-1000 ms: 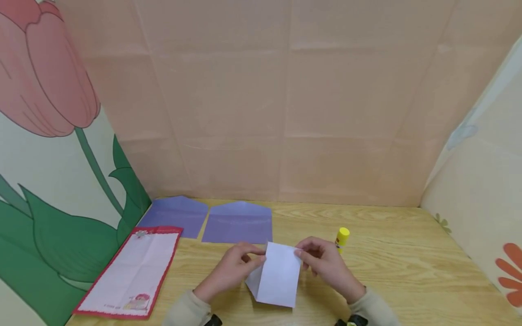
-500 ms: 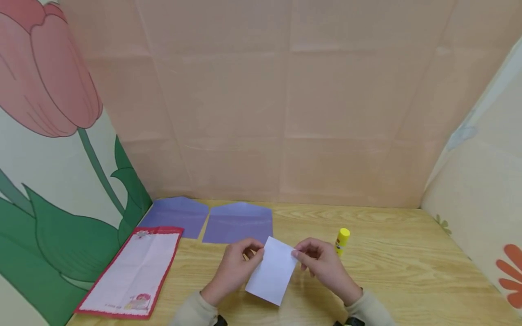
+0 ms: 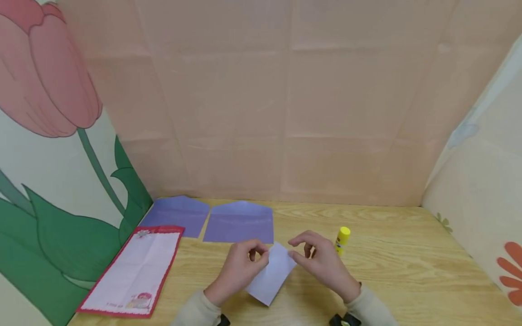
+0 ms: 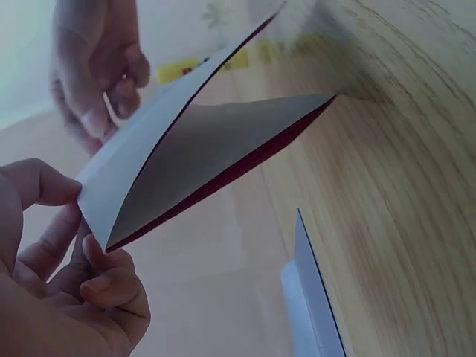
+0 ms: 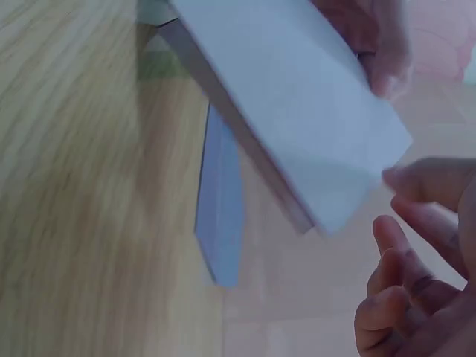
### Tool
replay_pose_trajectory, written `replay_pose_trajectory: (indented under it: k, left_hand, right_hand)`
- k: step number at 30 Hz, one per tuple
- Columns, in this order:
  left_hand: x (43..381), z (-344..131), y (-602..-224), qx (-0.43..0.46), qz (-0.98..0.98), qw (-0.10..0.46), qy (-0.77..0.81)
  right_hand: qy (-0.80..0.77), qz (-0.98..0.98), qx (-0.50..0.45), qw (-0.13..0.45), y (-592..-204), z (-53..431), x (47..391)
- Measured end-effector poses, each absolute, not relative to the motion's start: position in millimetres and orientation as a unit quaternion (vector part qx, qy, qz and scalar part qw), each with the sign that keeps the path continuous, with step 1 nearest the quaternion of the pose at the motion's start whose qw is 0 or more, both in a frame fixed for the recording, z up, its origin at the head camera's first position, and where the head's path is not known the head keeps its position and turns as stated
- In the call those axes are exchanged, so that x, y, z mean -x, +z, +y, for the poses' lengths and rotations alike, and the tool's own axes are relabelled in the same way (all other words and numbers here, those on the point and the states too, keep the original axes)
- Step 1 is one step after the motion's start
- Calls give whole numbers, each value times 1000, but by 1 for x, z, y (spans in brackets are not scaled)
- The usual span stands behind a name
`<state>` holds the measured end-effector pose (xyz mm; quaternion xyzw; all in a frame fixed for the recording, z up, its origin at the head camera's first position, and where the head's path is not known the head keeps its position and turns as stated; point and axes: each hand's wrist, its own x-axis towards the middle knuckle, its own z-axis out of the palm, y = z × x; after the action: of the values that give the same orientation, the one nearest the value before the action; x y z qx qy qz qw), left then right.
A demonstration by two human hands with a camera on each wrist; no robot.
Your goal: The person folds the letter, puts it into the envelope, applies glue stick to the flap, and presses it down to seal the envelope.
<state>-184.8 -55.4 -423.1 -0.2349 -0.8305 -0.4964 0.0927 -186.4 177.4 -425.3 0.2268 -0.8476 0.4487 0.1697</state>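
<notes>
A person's two hands work over a wood-grain table [image 3: 408, 267], where a yellow tube [image 3: 342, 240] stands upright; its outside is closed, so its contents do not show. To the left of the tube, and nearer the person, is a folded white paper [image 3: 271, 277]. Its two leaves part like a half-open card, with dark red along their edges; whether its lower edge touches the table cannot be told.

The left hand [image 3: 240, 267], on the side of the paper away from the tube, pinches a top corner between thumb and fingers. The right hand [image 3: 322, 265], just beside the tube, has thumb and forefinger spread in a wide curve, the thumb tip at the paper's edge; whether it touches is unclear.

Left of the tube and farther from the person lie a purple envelope [image 3: 240, 226] and, beyond it, a second purple envelope [image 3: 179, 219]; what either contains cannot be seen. Farthest left of the tube lies a red-bordered white sheet [image 3: 132, 271] with small printed pictures.
</notes>
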Motion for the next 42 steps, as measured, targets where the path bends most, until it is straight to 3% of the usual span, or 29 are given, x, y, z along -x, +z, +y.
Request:
replay_pose_trajectory:
  k: [10, 20, 42]
  left_hand:
    - [180, -44, -417, 272, -834, 85, -473]
    - [180, -42, -416, 282, -831, 93, -471]
    - [194, -69, -434, 198, -836, 48, -509]
  right_hand:
    - [491, -817, -277, 123, -416, 164, 183]
    - [489, -805, -302, 146, -419, 164, 187]
    - [531, -820, -147, 157, -419, 187, 197]
